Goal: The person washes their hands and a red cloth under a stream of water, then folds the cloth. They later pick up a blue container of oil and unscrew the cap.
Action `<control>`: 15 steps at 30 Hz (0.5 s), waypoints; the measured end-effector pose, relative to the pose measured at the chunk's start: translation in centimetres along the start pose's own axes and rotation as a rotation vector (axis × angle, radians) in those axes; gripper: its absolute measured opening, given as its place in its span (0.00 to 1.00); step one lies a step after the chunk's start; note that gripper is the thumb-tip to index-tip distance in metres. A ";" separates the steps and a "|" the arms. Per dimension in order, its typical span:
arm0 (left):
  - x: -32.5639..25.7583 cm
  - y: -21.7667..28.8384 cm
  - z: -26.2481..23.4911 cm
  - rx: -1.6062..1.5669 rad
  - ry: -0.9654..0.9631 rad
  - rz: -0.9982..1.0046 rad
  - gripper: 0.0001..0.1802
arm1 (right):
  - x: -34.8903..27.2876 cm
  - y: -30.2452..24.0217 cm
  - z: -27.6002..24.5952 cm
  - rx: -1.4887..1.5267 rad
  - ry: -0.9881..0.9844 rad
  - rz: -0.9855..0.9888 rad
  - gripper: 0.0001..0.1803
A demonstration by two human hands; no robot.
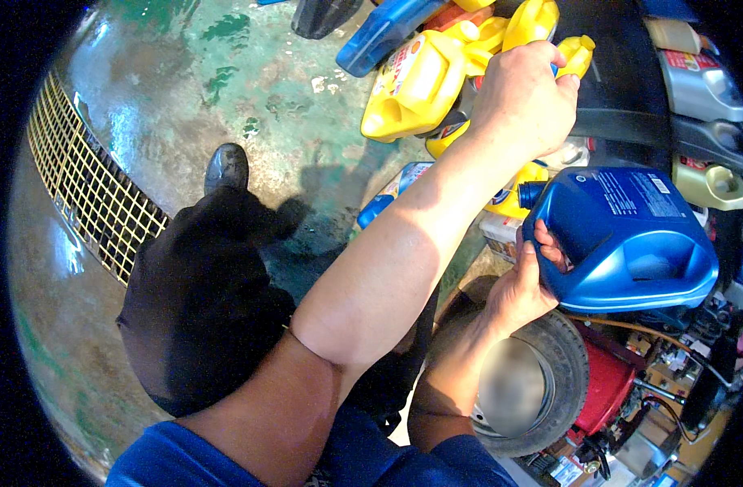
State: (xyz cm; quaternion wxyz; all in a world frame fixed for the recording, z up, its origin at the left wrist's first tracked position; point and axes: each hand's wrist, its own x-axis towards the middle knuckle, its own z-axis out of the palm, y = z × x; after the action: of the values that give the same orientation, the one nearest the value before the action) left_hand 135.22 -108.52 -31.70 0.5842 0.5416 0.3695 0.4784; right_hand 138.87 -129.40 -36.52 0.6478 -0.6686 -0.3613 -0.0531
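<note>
My right hand (521, 284) is closed round the handle of a large blue plastic jug (607, 211), which lies tilted on its side in the air with its neck pointing left. Fingertips show through the handle opening. Stretched far forward, my left hand (530, 97) is closed over a small blue cap (555, 70), mostly hidden by the fingers. Beyond and beside that hand are several yellow jugs (416, 85), some lying over.
A tyre on its rim (578, 381) stands below the blue jug, beside a red tool (607, 390). Grey and pale bottles (704, 81) line the right side. A black drum (615, 65) is at the top. A floor grate (88, 178) runs along the left.
</note>
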 end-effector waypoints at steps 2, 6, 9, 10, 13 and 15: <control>-0.1 -0.5 0.4 0.010 0.055 0.035 0.15 | -0.1 0.2 -0.1 0.003 -0.010 -0.004 0.09; -0.4 -0.5 0.5 -0.007 0.014 -0.015 0.14 | -0.3 0.5 0.1 0.024 0.031 0.016 0.11; -0.6 0.0 0.1 -0.018 -0.048 -0.062 0.14 | -0.5 0.5 0.1 0.043 0.051 0.046 0.11; -0.7 0.1 -0.1 -0.025 -0.091 -0.084 0.15 | -0.5 0.5 -0.1 0.042 0.049 0.046 0.11; -0.9 0.0 -0.2 -0.038 -0.087 -0.088 0.15 | -0.5 0.8 -0.4 0.028 -0.004 0.045 0.09; -1.0 0.0 -0.3 -0.038 -0.095 -0.094 0.15 | -0.5 1.0 -0.5 0.029 -0.009 0.029 0.08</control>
State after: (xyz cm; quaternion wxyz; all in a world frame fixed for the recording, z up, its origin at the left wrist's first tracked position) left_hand 134.67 -109.40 -31.78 0.6330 0.5345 0.3574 0.4312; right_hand 139.20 -129.94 -37.54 0.6565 -0.6645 -0.3551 -0.0352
